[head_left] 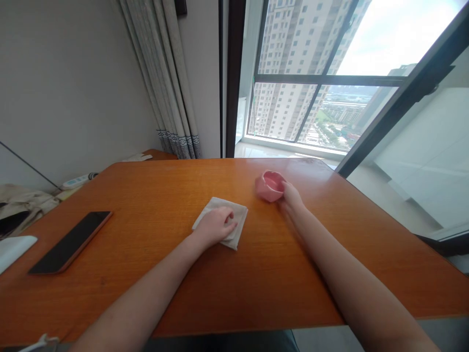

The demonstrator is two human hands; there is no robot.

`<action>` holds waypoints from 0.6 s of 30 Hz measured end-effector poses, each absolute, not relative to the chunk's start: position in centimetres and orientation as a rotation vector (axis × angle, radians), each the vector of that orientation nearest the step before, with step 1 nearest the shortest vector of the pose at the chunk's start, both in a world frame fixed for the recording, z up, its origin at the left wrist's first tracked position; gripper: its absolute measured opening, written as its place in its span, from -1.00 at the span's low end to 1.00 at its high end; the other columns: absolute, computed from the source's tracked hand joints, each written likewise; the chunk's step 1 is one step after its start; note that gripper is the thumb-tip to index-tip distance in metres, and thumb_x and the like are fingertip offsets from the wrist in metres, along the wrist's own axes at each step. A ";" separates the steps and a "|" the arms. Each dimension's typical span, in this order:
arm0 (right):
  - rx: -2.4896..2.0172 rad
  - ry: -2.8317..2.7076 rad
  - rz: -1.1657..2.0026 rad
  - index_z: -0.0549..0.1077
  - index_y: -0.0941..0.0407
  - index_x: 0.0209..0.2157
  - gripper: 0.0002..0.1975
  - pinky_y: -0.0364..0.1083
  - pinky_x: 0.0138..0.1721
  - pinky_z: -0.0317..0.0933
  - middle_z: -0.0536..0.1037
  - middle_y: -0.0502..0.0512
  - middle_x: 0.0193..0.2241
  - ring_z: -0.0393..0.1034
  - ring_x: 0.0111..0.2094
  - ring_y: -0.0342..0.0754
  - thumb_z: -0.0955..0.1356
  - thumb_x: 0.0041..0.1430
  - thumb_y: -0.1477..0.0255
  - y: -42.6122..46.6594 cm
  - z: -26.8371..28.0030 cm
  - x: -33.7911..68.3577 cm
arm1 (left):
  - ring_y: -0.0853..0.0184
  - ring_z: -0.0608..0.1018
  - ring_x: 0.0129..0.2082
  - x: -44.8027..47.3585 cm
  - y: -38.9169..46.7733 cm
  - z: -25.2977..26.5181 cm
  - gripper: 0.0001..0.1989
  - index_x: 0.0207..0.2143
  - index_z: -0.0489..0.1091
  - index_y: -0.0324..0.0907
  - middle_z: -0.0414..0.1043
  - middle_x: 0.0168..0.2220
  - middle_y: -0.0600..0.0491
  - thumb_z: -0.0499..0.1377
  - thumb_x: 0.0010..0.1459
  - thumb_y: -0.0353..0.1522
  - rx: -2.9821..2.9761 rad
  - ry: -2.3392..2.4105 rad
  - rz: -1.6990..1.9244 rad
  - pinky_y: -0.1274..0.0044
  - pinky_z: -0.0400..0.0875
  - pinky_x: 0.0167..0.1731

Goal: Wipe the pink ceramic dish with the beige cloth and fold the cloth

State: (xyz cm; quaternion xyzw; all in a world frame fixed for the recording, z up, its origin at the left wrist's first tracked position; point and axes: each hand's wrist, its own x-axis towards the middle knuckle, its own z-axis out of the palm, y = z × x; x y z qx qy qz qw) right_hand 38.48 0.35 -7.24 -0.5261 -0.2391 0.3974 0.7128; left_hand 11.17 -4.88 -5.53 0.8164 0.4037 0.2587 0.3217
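Observation:
A folded off-white cloth lies flat near the middle of the brown table. My left hand rests on top of it, its fingers curled and pressing against the fabric. Farther forward and to the right is a small pink bowl with a wavy rim and faceted sides. My right hand grips the bowl's right side and holds it tilted a little, at or just above the tabletop. The fingers behind the bowl are partly hidden.
On the left of the wooden table lies a dark phone-like slab, with a white object at the edge beside it. A power strip and crumpled fabric sit beyond the left edge. A window stands behind.

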 end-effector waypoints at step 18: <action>-1.596 -0.433 0.296 0.36 0.15 -0.47 -0.89 -0.15 -0.44 0.25 0.33 -0.05 -0.57 0.27 -0.50 -0.15 0.22 -0.08 0.56 -0.5 -8.3 47.8 | 0.12 0.38 -0.11 10.0 -6.3 -3.7 -0.48 -0.16 0.30 -0.09 0.32 -0.12 -0.04 0.22 -0.13 -0.01 2.498 0.998 0.200 0.38 0.23 -0.12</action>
